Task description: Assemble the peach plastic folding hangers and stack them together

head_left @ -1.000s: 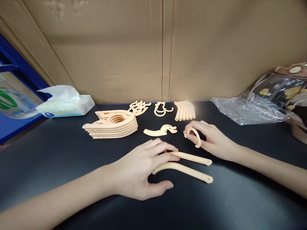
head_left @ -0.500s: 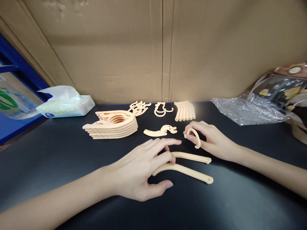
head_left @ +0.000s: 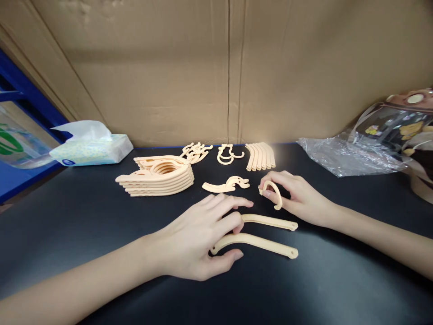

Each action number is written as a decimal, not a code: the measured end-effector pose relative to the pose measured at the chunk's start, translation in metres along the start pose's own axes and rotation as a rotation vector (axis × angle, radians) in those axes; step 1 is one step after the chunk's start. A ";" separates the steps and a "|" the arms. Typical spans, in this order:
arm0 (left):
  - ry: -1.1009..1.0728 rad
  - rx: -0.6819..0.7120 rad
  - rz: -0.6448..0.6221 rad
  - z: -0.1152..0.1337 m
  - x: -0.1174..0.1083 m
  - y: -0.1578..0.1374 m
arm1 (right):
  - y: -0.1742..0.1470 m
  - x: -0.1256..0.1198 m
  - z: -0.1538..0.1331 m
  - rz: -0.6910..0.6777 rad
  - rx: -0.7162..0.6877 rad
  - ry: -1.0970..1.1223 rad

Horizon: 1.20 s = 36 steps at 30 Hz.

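Note:
My left hand (head_left: pixel 206 239) is spread over the left ends of two cream plastic hanger arms. Its thumb and fingers are apart around the nearer hanger arm (head_left: pixel 260 243), and a fingertip seems to touch that piece. The farther hanger arm (head_left: pixel 270 221) lies roughly parallel, its left end hidden behind the fingers. On the right, my right hand (head_left: pixel 291 194) pinches a cream hanger hook (head_left: pixel 278 194), its curve turned up above the table. Between and beyond the hands lies a cream piece with a curved arm and hook-like end (head_left: pixel 225 185).
A stack of folded cream hangers (head_left: pixel 158 178) stands at left. Behind are small cream parts (head_left: pixel 196 152), hooks (head_left: pixel 225 155) and a row of hanger arms (head_left: pixel 260 157). A tissue pack (head_left: pixel 91 149) sits far left; a clear plastic bag (head_left: pixel 352 155) lies far right, before a cardboard wall (head_left: pixel 152 81).
The nearer hanger arm has shifted slightly left, and its left end hole now shows. My left hand has drawn back a little to the left; my right hand keeps its pinch on the hook.

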<state>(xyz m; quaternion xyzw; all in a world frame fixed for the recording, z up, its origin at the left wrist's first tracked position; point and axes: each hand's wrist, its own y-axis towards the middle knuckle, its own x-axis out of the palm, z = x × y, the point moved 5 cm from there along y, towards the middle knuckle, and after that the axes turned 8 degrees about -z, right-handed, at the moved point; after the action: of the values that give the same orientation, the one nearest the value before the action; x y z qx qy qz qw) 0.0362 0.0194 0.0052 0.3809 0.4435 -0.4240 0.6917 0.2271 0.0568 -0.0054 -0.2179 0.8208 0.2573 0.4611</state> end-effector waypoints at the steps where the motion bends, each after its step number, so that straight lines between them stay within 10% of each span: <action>1: 0.000 0.001 0.001 0.000 0.000 0.000 | 0.000 0.000 0.000 0.000 0.001 0.002; 10: -0.100 0.091 0.173 0.009 -0.006 -0.002 | 0.000 0.000 0.001 -0.002 0.004 0.005; 23: -1.120 -0.331 0.335 -0.022 -0.018 -0.006 | 0.001 0.000 0.001 -0.001 -0.012 0.000; 29: -0.972 -0.457 0.192 -0.017 -0.018 -0.002 | -0.001 0.000 0.002 -0.014 -0.009 0.010; 36: 0.036 -0.265 0.079 0.004 -0.007 -0.004 | 0.001 -0.001 0.001 -0.031 0.030 0.045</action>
<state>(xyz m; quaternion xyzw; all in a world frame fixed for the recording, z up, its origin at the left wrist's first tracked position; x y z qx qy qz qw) 0.0321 0.0156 0.0123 0.3110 0.4927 -0.3272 0.7440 0.2272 0.0581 -0.0047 -0.2294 0.8312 0.2326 0.4499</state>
